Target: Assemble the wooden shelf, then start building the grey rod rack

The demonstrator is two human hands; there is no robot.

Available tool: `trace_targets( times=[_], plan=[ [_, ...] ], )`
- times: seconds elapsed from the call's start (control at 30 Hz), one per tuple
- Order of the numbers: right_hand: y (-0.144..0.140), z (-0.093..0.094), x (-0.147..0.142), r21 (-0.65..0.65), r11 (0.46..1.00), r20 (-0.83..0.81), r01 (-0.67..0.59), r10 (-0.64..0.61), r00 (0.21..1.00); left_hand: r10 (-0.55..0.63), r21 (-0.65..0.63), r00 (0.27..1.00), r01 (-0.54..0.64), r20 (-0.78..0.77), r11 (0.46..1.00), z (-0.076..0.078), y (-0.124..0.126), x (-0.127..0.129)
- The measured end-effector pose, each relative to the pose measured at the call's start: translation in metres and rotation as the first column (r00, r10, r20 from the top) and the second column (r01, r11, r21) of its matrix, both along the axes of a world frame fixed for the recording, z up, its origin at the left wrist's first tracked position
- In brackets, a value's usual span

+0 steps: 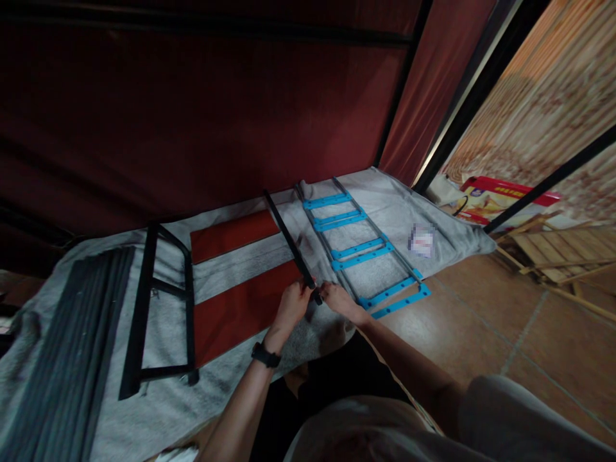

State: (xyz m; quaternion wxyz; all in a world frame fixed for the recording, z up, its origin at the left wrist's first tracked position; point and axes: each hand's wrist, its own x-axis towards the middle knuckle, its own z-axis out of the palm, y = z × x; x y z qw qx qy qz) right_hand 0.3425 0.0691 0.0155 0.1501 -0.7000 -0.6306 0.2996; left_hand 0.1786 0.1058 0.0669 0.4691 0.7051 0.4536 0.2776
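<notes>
A rumpled grey cloth covers the surface, running from the lower left across to a drooping corner at the right, and everything being worked on lies on it or just above it. Along its far side rises a dark red fabric wall, crossed and edged by dark poles. The black bar slants over the middle of the cloth, its far end toward the wall and its near end in front of the person. The left hand, with a black watch on its wrist, is closed around that near end; the right hand meets it there with fingers bunched at the tip, though whether they pinch anything cannot be told. Left of the bar lie two orange-red panels, one beyond the other with a strip of cloth between, then a black frame, then a bundle of long dark tubes at the edge. Right of the bar, blue crosspieces span two thin rods like a ladder, and a small pale card, blurred out, lies beyond. Past the cloth, a brown tiled floor carries a slatted wooden rack; behind it sit a red and yellow box and a ridged, mottled backdrop.
</notes>
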Motion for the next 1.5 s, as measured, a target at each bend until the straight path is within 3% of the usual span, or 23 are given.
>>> trace_targets(
  times=[0.4, 0.6, 0.8, 1.5],
  plan=[
    [-0.002, 0.0, -0.002, -0.001, 1.0, 0.037, -0.006, 0.006, 0.999, -0.007, 0.034, 1.0, 0.008, -0.021, 0.999, 0.002, -0.002, -0.002],
    [-0.003, 0.001, 0.001, 0.04, 0.999, -0.075, -0.015, 0.018, 0.997, 0.003, 0.02, 0.999, -0.002, -0.042, 1.0, 0.002, -0.004, -0.002],
    [0.0, 0.003, -0.004, 0.011, 1.0, -0.004, 0.008, -0.008, 1.0, 0.001, 0.03, 1.0, 0.0, -0.029, 1.0, 0.003, -0.005, -0.003],
    [-0.002, -0.01, 0.007, 0.163, 0.97, -0.002, -0.178, 0.181, 0.984, 0.019, 0.021, 1.0, -0.018, -0.025, 1.0, -0.004, -0.008, -0.002]
  ],
)
